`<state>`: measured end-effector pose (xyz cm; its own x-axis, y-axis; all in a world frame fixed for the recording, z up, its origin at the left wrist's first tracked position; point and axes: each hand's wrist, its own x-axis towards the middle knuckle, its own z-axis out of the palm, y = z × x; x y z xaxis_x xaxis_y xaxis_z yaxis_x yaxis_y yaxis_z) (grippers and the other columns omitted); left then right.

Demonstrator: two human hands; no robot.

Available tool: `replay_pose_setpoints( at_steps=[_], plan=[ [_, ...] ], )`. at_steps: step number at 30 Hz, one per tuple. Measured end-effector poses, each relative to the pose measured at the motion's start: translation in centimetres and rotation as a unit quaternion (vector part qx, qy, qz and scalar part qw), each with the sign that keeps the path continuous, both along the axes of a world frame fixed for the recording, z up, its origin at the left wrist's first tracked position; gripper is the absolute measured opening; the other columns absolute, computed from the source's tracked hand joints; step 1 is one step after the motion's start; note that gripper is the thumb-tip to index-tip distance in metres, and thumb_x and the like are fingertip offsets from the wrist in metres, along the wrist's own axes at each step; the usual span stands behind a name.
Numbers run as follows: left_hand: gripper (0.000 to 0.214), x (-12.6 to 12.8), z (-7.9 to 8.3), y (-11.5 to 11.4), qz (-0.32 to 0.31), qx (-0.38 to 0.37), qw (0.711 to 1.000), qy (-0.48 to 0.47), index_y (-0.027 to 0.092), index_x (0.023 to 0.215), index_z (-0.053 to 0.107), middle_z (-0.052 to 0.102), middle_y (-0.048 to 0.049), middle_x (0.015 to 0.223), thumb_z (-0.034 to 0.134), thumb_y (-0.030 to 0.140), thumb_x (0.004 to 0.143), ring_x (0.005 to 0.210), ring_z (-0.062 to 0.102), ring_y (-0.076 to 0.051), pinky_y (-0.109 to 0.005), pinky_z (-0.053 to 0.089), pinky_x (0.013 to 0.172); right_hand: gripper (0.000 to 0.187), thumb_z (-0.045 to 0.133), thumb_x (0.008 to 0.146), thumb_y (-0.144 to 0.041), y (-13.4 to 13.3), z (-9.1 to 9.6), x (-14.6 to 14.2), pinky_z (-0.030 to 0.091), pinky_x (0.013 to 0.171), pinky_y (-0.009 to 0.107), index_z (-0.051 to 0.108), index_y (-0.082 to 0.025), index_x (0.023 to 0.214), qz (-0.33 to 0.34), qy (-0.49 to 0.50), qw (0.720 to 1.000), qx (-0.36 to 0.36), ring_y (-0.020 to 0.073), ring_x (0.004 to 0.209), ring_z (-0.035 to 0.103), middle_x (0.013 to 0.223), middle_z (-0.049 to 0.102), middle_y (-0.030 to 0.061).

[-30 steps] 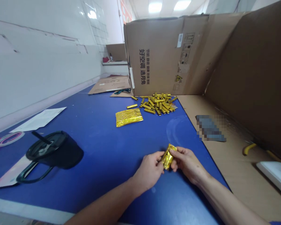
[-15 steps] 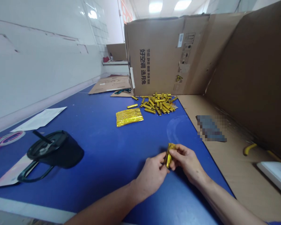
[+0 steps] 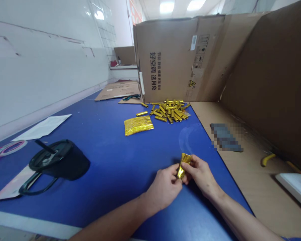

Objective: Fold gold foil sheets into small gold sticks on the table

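Observation:
A small piece of gold foil point(image 3: 185, 158) is held between both hands above the blue table point(image 3: 110, 147). My left hand point(image 3: 164, 185) pinches its left and lower edge with thumb and fingers. On the other side, my right hand point(image 3: 200, 172) grips it, the thumb lying across its face. The foil looks partly folded, wider at the top than at the bottom. Farther off lies a flat stack of gold foil sheets point(image 3: 138, 125). Behind it is a pile of narrow folded gold foil tubes point(image 3: 171, 112), with a few strays to its left.
A dark lidded mug point(image 3: 62, 160) with a straw stands at left, near a paper sheet point(image 3: 43, 127) and a roll of tape point(image 3: 13, 148). Tall cardboard point(image 3: 175, 63) walls off the back and right. A pixelated dark flat object point(image 3: 225, 138) lies on the cardboard at right.
The gold foil between my hands has turned or opened so more of its upper face shows. Both hands stay in nearly the same place.

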<state>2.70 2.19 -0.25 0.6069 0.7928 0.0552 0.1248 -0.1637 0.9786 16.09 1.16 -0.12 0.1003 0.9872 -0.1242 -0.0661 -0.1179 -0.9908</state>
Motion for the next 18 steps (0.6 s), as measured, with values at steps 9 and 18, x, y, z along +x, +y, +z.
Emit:
replay_pose_setpoints(
  at_steps=[9, 18],
  plan=[
    [0.023, 0.19, 0.20, 0.20, 0.041, -0.080, 0.996, -0.022, 0.012, 0.092, 0.055, 0.062, -0.0039, 0.071, 0.042, 0.014, 0.073, 0.063, 0.057, -0.012, -0.021, 0.043, 0.055, 0.021, 0.056, 0.071, -0.035, -0.17, -0.42, 0.14, 0.040, 0.036, 0.022, 0.042, -0.019, 0.072, 0.014, -0.048, 0.998, 0.032, 0.0113, 0.038, 0.052, 0.049, 0.056, -0.0047],
    [0.023, -0.09, -0.32, 0.31, 0.052, 0.047, 0.996, 0.056, 0.016, 0.088, 0.057, 0.059, -0.0008, 0.066, 0.037, 0.014, 0.077, 0.058, 0.054, -0.010, -0.021, 0.041, 0.057, 0.018, 0.056, 0.071, -0.031, -0.54, -0.36, -0.26, 0.044, 0.043, 0.024, 0.044, -0.019, 0.074, 0.061, -0.035, 0.997, 0.038, 0.0115, 0.043, 0.054, 0.053, 0.057, -0.0037]
  ],
)
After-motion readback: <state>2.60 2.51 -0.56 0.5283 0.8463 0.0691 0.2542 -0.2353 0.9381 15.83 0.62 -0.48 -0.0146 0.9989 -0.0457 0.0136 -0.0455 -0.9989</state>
